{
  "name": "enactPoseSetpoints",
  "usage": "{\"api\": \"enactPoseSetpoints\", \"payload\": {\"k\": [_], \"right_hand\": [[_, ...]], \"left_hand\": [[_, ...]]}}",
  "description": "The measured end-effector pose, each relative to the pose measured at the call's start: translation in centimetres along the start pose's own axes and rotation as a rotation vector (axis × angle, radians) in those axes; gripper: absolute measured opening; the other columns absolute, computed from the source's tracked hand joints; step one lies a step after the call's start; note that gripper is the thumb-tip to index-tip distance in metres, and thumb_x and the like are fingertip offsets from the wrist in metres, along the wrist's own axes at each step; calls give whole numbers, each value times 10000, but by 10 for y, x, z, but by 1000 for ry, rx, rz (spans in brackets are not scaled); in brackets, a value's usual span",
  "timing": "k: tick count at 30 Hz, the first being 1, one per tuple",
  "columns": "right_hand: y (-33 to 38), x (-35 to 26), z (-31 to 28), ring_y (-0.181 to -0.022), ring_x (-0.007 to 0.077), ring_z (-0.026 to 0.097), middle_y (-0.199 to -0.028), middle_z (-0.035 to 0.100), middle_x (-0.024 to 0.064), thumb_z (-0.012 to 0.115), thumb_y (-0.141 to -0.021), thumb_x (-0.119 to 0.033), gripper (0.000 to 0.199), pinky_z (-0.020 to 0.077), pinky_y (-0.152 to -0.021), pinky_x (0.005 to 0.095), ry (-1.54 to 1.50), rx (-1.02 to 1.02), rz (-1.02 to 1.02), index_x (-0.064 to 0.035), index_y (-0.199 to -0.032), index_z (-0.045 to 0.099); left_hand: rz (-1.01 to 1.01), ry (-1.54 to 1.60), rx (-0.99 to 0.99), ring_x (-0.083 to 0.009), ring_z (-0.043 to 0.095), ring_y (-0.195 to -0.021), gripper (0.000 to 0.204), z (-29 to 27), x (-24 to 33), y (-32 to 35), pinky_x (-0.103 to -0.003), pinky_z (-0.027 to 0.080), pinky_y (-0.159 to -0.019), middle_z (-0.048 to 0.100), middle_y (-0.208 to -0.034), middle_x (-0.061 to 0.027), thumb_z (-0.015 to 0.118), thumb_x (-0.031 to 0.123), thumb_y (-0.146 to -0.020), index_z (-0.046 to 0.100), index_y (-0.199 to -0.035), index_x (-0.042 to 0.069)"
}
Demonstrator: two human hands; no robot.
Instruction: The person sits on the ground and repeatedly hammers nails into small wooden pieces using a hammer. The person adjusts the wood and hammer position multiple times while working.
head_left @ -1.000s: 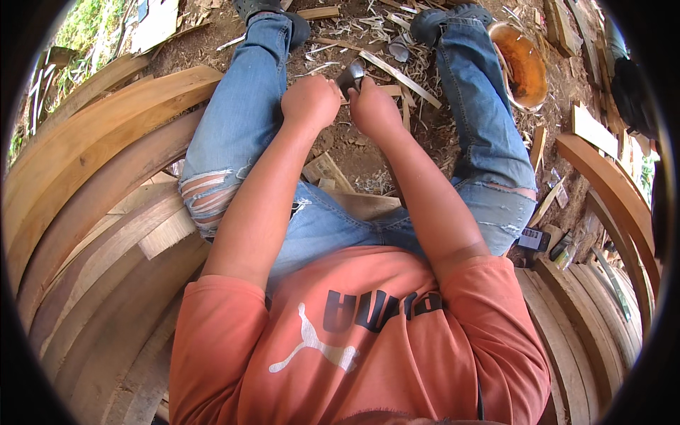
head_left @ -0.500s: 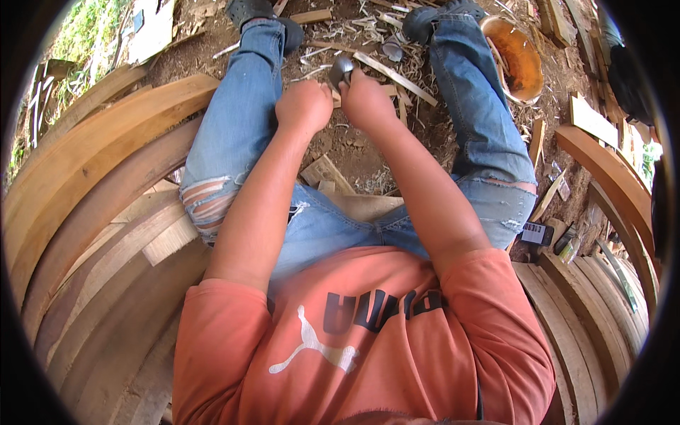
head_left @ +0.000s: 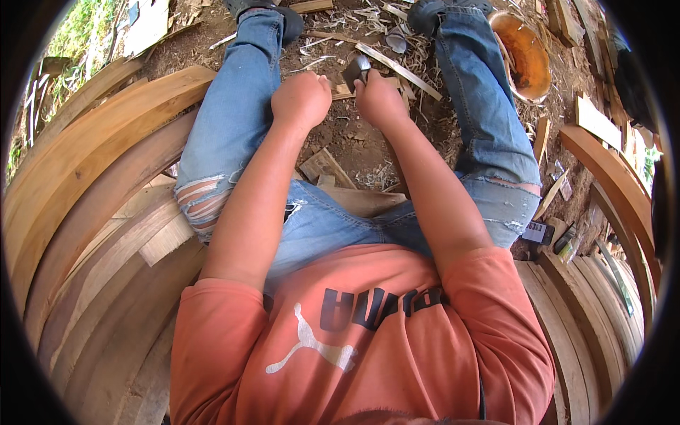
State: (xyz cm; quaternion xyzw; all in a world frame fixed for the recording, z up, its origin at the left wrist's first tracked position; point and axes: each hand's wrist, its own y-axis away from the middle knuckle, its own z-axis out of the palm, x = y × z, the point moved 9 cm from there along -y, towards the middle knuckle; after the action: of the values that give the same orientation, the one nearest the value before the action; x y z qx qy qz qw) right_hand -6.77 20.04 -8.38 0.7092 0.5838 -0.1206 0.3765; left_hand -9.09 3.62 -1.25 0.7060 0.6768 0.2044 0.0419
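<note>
Both hands closed, left hand (head_left: 301, 99) fisted, right hand (head_left: 379, 99) gripping grey blade (head_left: 356, 69)

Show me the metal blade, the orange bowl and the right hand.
metal blade (head_left: 356, 70), head view, on the grey flat face above the knuckles
orange bowl (head_left: 533, 79), head view, on its inner wall
right hand (head_left: 379, 101), head view, on the back of the fist

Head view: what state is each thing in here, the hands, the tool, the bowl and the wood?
Left hand: closed in a fist, beside the right hand.
Right hand: closed around a small metal tool.
Small metal tool: held, its grey end sticking out above the right hand.
Orange bowl: upright on the ground, looks empty.
Wooden planks: stacked, curved by the lens.
Wood shavings: scattered on the dirt.
Jeans: torn at the knees.
</note>
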Motion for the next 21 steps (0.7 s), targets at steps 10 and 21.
{"api": "enactPoseSetpoints", "payload": {"k": [10, 21], "right_hand": [[3, -36, -17, -963, 474, 707, -985, 731, 286, 570, -1050, -296, 346, 549, -858, 561, -67, 25, -87, 37, -1142, 594], [0, -64, -33, -965, 462, 718, -1001, 738, 280, 565, -1047, -317, 365, 557, -882, 544, -33, -6, -104, 31, -1148, 609]], "left_hand": [[32, 6, -13, -448, 707, -943, 386, 0, 8, 2, -560, 546, -843, 747, -963, -229, 520, 326, -1047, 734, -941, 22], [11, 11, -54, -456, 710, -960, 382, 3, 4, 2, -567, 547, -855, 747, -980, -248, 527, 318, -1032, 753, -944, 22]]}}
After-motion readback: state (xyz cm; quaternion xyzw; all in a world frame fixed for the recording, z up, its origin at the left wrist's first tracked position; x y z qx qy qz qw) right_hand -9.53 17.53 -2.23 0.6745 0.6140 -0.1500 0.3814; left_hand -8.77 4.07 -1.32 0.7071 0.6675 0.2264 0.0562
